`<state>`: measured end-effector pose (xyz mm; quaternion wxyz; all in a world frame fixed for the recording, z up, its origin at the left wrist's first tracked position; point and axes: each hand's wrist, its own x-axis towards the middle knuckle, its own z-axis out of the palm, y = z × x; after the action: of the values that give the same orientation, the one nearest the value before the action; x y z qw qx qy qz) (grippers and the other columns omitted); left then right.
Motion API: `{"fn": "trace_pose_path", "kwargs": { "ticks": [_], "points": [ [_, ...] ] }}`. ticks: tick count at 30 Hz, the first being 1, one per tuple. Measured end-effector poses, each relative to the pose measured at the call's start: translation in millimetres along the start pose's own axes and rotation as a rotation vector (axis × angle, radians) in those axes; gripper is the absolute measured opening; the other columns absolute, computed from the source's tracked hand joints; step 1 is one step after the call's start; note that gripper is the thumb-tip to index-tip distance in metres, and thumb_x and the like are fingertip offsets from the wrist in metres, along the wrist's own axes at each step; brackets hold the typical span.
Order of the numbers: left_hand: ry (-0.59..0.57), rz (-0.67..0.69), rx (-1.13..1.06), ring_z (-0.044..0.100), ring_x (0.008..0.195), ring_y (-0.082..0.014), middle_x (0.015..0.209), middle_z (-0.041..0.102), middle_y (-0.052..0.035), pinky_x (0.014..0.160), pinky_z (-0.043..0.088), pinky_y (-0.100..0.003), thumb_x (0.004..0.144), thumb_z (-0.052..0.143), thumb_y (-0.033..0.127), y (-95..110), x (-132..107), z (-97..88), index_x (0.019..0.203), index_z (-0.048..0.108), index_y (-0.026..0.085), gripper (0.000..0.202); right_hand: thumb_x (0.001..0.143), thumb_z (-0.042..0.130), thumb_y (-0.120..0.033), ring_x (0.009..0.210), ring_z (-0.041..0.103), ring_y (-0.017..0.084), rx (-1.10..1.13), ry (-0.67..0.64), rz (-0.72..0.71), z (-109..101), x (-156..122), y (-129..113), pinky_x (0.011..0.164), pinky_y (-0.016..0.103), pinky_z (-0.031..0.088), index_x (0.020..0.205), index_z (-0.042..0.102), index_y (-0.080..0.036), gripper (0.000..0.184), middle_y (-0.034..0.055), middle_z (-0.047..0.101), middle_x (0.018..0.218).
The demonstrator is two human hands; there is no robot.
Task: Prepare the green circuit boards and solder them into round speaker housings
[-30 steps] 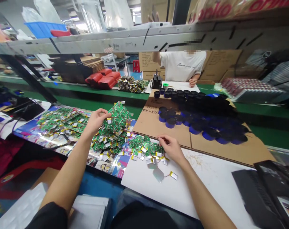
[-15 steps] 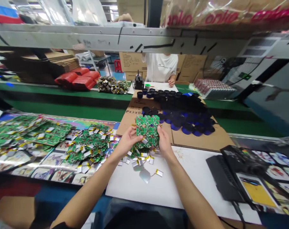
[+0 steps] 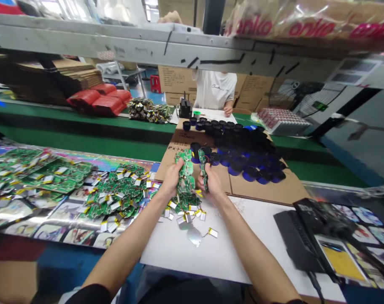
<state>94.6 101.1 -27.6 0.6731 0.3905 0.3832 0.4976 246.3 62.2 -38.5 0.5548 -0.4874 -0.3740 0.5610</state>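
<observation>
My left hand grips a green circuit board strip, its face turned toward me. A narrower circuit board strip is pinched in my right hand and seen nearly edge-on. A gap separates the two pieces. Just below them a heap of small circuit boards with silver battery cells lies on the white sheet. One silver battery cell with yellow tape rests apart, close to a clear round disc.
Left of me lie a pile of small boards with cells and larger board panels. Ahead, dark blue round housings crowd a cardboard sheet. A black device stands at right. Across the bench sits a person in a white shirt.
The board panel held between both hands is now in two pieces, one in each hand. My right hand has turned its piece edge-on. The view has shifted slightly.
</observation>
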Motion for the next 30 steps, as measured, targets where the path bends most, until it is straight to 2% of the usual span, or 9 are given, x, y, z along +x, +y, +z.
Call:
{"fn": "trace_pose_path", "kwargs": {
  "ticks": [2, 4, 8, 10, 14, 18, 22, 26, 30],
  "points": [
    [0.110, 0.087, -0.014, 0.073, 0.073, -0.0237, 0.068, 0.071, -0.0046, 0.068, 0.056, -0.031, 0.066, 0.082, 0.078, 8.5, 9.0, -15.1, 0.081, 0.068, 0.016, 0.066, 0.084, 0.054, -0.089, 0.045, 0.051, 0.016, -0.182, -0.041, -0.018, 9.0, 13.0, -9.7, 0.048, 0.028, 0.042, 0.072, 0.058, -0.023, 0.067, -0.0018, 0.058, 0.051],
    [0.217, 0.181, -0.001, 0.071, 0.073, -0.0218, 0.071, 0.071, -0.0034, 0.070, 0.055, -0.030, 0.068, 0.081, 0.078, 14.1, 17.8, -29.5, 0.085, 0.068, 0.016, 0.065, 0.088, 0.061, -0.078, 0.048, 0.054, 0.017, -0.394, -0.071, -0.050, 17.3, 27.8, -21.8, 0.053, 0.028, 0.042, 0.064, 0.056, -0.023, 0.060, -0.0009, 0.059, 0.051],
    [0.325, 0.261, 0.055, 0.066, 0.073, -0.0194, 0.071, 0.068, -0.0016, 0.071, 0.051, -0.029, 0.073, 0.073, 0.081, 13.5, 27.5, -44.8, 0.085, 0.068, 0.016, 0.067, 0.089, 0.076, -0.043, 0.073, 0.067, 0.025, -0.752, -0.026, -0.146, 28.1, 47.1, -46.5, 0.073, 0.031, 0.043, 0.056, 0.055, -0.023, 0.044, 0.0045, 0.063, 0.057],
    [0.339, 0.283, 0.099, 0.063, 0.074, -0.0193, 0.071, 0.066, -0.0020, 0.072, 0.049, -0.029, 0.077, 0.070, 0.082, 9.3, 27.0, -43.6, 0.082, 0.068, 0.016, 0.066, 0.092, 0.071, -0.039, 0.087, 0.068, 0.029, -0.866, 0.023, -0.216, 30.9, 45.1, -53.9, 0.082, 0.033, 0.042, 0.062, 0.057, -0.023, 0.037, 0.0084, 0.068, 0.069],
    [0.323, 0.314, 0.176, 0.059, 0.074, -0.0190, 0.067, 0.063, -0.0016, 0.074, 0.047, -0.030, 0.083, 0.069, 0.078, -1.9, 19.7, -28.8, 0.072, 0.066, 0.018, 0.061, 0.104, 0.049, -0.049, 0.098, 0.065, 0.028, -0.971, 0.036, -0.340, 35.8, 26.2, -46.9, 0.093, 0.036, 0.043, 0.075, 0.060, -0.024, 0.040, 0.0101, 0.072, 0.091],
    [0.290, 0.301, 0.211, 0.059, 0.075, -0.0194, 0.067, 0.062, -0.0024, 0.074, 0.046, -0.030, 0.083, 0.066, 0.081, -12.9, 15.0, -14.1, 0.069, 0.062, 0.018, 0.064, 0.104, 0.044, -0.050, 0.104, 0.061, 0.030, -0.948, 0.078, -0.397, 40.0, 16.7, -21.0, 0.098, 0.039, 0.042, 0.082, 0.059, -0.024, 0.037, 0.0108, 0.068, 0.097],
    [0.280, 0.273, 0.211, 0.058, 0.072, -0.0191, 0.067, 0.063, -0.0036, 0.069, 0.047, -0.030, 0.086, 0.052, 0.088, -14.0, 15.1, -11.6, 0.069, 0.059, 0.019, 0.071, 0.105, 0.034, -0.062, 0.081, 0.060, 0.024, -0.787, 0.061, -0.409, 43.4, 21.4, -4.7, 0.080, 0.033, 0.046, 0.084, 0.056, -0.025, 0.048, 0.0036, 0.062, 0.078],
    [0.291, 0.264, 0.167, 0.056, 0.060, -0.0171, 0.056, 0.056, -0.0009, 0.057, 0.045, -0.028, 0.088, 0.048, 0.089, -4.6, 11.5, -10.0, 0.065, 0.054, 0.022, 0.071, 0.101, 0.023, -0.077, 0.074, 0.059, 0.020, -0.598, 0.034, -0.420, 53.2, 23.4, 0.1, 0.070, 0.030, 0.049, 0.084, 0.056, -0.024, 0.065, 0.0029, 0.063, 0.078],
    [0.213, 0.171, -0.008, 0.041, 0.041, -0.0107, 0.046, 0.041, 0.0036, 0.042, 0.033, -0.024, 0.088, 0.047, 0.090, 6.1, 3.3, -4.1, 0.058, 0.043, 0.023, 0.073, 0.098, 0.012, -0.083, 0.055, 0.051, 0.020, -0.547, 0.017, -0.377, 59.5, 20.5, 1.7, 0.054, 0.031, 0.045, 0.072, 0.049, -0.026, 0.072, 0.0005, 0.051, 0.055]
  ]
}}
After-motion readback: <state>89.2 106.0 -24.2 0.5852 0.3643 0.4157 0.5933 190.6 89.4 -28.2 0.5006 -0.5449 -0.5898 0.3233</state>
